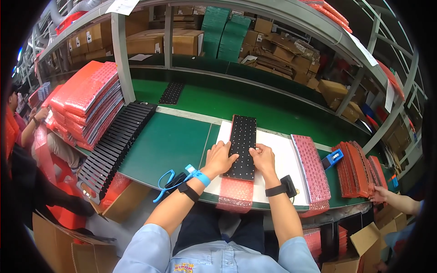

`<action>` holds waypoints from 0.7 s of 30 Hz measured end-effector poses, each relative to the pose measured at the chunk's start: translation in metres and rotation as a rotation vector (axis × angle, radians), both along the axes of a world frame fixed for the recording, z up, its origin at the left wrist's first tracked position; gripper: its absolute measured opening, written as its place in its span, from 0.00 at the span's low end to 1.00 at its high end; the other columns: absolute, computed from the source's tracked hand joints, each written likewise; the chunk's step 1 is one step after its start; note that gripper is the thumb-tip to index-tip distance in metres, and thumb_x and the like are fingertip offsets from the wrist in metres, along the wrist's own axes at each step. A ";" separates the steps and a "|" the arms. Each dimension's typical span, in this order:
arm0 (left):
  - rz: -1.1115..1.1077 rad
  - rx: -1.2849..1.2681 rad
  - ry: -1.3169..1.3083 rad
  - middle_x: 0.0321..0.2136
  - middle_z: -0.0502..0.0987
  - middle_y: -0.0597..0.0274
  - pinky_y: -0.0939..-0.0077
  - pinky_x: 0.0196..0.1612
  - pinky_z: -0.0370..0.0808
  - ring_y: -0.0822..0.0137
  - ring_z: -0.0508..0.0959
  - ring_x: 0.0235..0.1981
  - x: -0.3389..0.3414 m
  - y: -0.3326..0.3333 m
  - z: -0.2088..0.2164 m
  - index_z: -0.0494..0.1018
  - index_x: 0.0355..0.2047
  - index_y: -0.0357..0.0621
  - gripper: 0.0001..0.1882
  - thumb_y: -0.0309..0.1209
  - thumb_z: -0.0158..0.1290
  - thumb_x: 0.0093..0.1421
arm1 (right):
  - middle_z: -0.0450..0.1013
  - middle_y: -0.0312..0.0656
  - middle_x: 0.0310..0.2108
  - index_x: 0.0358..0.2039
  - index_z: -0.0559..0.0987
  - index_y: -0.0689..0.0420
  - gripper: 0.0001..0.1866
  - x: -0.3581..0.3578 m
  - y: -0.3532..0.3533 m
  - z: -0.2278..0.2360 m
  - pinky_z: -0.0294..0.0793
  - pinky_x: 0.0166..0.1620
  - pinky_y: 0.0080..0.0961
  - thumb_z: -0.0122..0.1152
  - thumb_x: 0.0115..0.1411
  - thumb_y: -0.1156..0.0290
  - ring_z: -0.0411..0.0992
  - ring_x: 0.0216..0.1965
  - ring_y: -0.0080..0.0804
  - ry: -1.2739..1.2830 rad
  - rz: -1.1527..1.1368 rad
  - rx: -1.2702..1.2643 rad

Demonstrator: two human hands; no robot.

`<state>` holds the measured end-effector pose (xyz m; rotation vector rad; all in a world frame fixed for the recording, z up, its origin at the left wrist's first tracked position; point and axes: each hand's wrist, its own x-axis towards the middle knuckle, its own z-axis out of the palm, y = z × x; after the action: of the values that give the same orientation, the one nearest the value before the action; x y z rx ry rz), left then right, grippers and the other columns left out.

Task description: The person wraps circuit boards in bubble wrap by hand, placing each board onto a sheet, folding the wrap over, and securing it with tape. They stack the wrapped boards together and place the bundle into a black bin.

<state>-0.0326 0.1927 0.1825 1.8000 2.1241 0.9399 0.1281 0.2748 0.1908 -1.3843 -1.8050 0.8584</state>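
A long black panel (242, 150) with rows of small light dots lies in front of me, on a strip of pink bubble wrap (236, 194) that hangs over the near table edge. My left hand (219, 159) grips the panel's left edge, its thumb reaching onto the top face. On the opposite edge, my right hand (263, 159) holds it with bent fingers. Beneath lies a white sheet (284, 170). Both wrists wear black straps; a blue band with a coiled blue cord (165, 184) is on the left one.
Black slotted strips (119, 148) lie in a row at left, beside stacked red bubble-wrapped packs (86, 91). A pink-wrapped pack (311, 168), a blue tape dispenser (333, 158) and red bundles (353, 170) are at right. Another dotted panel (171, 93) lies on the green belt (205, 100). Co-workers' hands show at both sides.
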 end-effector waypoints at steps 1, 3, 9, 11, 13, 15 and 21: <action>-0.003 0.011 -0.005 0.40 0.73 0.48 0.58 0.45 0.70 0.50 0.74 0.44 0.001 -0.001 0.002 0.69 0.56 0.34 0.32 0.43 0.58 0.58 | 0.80 0.46 0.28 0.45 0.79 0.64 0.18 0.001 0.000 0.000 0.76 0.36 0.28 0.65 0.57 0.68 0.79 0.30 0.34 -0.040 0.001 0.035; -0.007 0.021 -0.011 0.39 0.73 0.48 0.59 0.46 0.70 0.50 0.73 0.44 0.003 0.000 0.001 0.69 0.56 0.34 0.31 0.42 0.58 0.58 | 0.79 0.48 0.27 0.43 0.81 0.61 0.17 0.004 0.000 0.000 0.76 0.40 0.34 0.66 0.56 0.65 0.79 0.31 0.42 -0.121 0.003 0.103; 0.019 0.052 0.012 0.40 0.73 0.48 0.59 0.45 0.70 0.50 0.73 0.45 0.003 0.008 -0.002 0.69 0.56 0.34 0.31 0.41 0.60 0.57 | 0.78 0.52 0.32 0.44 0.81 0.58 0.17 0.003 0.008 0.002 0.76 0.43 0.37 0.65 0.57 0.63 0.78 0.38 0.48 -0.253 0.019 0.105; 0.020 0.059 0.012 0.40 0.73 0.47 0.59 0.45 0.70 0.50 0.73 0.45 0.004 0.012 -0.002 0.69 0.55 0.34 0.31 0.41 0.60 0.56 | 0.77 0.54 0.37 0.46 0.80 0.58 0.18 0.003 0.011 -0.004 0.76 0.45 0.39 0.65 0.57 0.63 0.77 0.41 0.50 -0.373 0.033 0.175; 0.037 0.007 0.000 0.42 0.72 0.48 0.58 0.47 0.69 0.50 0.72 0.47 0.001 0.009 0.000 0.68 0.56 0.35 0.32 0.41 0.60 0.56 | 0.76 0.55 0.40 0.47 0.79 0.58 0.20 -0.002 0.001 0.007 0.76 0.46 0.40 0.64 0.57 0.61 0.76 0.43 0.51 -0.396 0.039 0.161; 0.048 -0.022 -0.004 0.43 0.72 0.48 0.57 0.48 0.69 0.50 0.72 0.48 0.002 0.002 0.007 0.68 0.57 0.35 0.32 0.40 0.60 0.56 | 0.73 0.58 0.45 0.51 0.77 0.59 0.23 -0.008 -0.003 0.021 0.75 0.48 0.43 0.63 0.58 0.59 0.75 0.46 0.54 -0.444 0.036 0.147; -0.295 0.297 0.346 0.53 0.67 0.52 0.53 0.58 0.62 0.51 0.66 0.56 0.033 -0.041 0.026 0.66 0.58 0.43 0.32 0.39 0.59 0.54 | 0.71 0.57 0.52 0.55 0.74 0.58 0.32 -0.012 0.129 0.028 0.70 0.55 0.45 0.65 0.55 0.51 0.70 0.53 0.55 -0.294 0.097 0.280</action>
<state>0.0007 0.1512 0.2084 2.5002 1.8883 0.9635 0.1160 0.4037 0.2185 -1.2989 -2.1361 0.4417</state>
